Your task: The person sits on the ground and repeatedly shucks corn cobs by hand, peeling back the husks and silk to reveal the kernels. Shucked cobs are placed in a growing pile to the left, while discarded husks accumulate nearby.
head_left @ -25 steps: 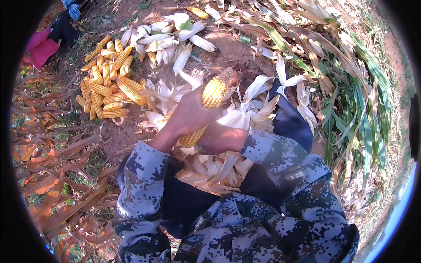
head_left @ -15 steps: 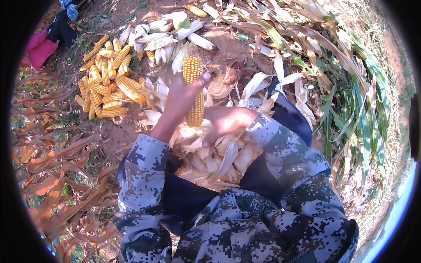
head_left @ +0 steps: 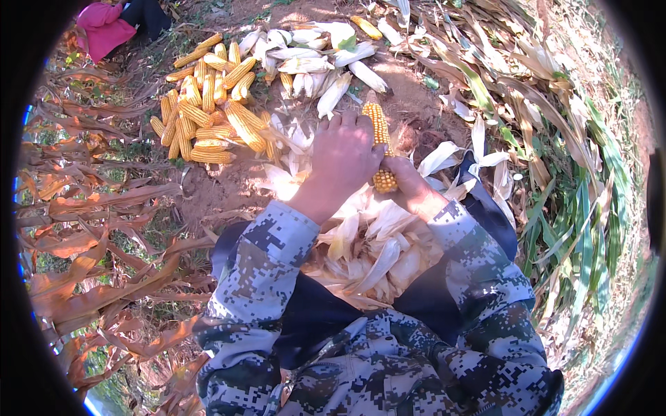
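Observation:
An ear of corn [head_left: 375, 128], its yellow kernels bare, is held upright in front of me. My right hand [head_left: 411, 184] is closed around its lower part, thumb across the kernels. Against its left side is my left hand [head_left: 343, 156], back up, fingers curled under and thumb at the ear; what those fingers grip is hidden. Below both hands, a heap of pale husks [head_left: 378, 253] lies between my legs.
Husked ears [head_left: 208, 104] are piled at the far left, beside ears still in husks [head_left: 312, 59]. Dry stalks and leaves [head_left: 499, 76] lie to the right, brown leaves [head_left: 83, 256] to the left. A person in pink [head_left: 104, 31] is at the upper left.
The ear has shifted right and away, from my left hand's grasp into my right hand. My right hand has risen from the husks. The view has shifted too.

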Demonstrator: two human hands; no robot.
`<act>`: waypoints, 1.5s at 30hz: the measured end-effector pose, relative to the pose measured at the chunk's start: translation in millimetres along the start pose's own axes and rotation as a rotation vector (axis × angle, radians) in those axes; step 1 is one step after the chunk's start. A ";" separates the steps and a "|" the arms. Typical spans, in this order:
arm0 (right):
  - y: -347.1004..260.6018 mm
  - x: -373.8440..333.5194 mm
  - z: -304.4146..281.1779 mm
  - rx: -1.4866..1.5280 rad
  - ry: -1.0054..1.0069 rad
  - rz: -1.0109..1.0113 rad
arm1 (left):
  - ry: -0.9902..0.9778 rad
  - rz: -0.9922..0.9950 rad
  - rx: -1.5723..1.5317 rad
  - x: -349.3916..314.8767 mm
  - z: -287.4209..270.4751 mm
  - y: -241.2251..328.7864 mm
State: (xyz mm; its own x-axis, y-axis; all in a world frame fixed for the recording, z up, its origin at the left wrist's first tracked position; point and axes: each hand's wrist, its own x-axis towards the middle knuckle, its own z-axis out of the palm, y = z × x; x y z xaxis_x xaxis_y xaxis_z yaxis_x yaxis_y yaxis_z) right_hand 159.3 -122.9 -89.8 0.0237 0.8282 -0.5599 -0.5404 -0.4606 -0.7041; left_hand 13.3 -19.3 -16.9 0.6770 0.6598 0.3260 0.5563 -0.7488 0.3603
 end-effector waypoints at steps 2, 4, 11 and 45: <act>13.5 12.3 -11.2 0.090 0.076 0.135 | 0.023 0.062 -0.080 -3.7 -8.5 6.8; 32.4 26.3 -14.1 -0.406 0.023 -0.370 | 0.002 0.141 -0.087 -8.9 -14.3 21.6; 36.0 95.9 53.4 -0.199 0.230 0.271 | -0.105 0.411 -0.221 -38.3 -26.0 74.0; 73.0 357.1 -14.1 -0.118 0.523 -0.039 | -0.238 0.270 -0.319 31.9 -4.2 -31.2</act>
State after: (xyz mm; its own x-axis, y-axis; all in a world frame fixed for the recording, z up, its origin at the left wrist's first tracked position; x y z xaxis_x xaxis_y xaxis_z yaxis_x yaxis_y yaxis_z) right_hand 140.2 134.7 -347.3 0.4740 0.5900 -0.6536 -0.4328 -0.4903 -0.7565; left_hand 15.5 25.4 -14.1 0.8892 0.3838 0.2489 0.1951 -0.8104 0.5524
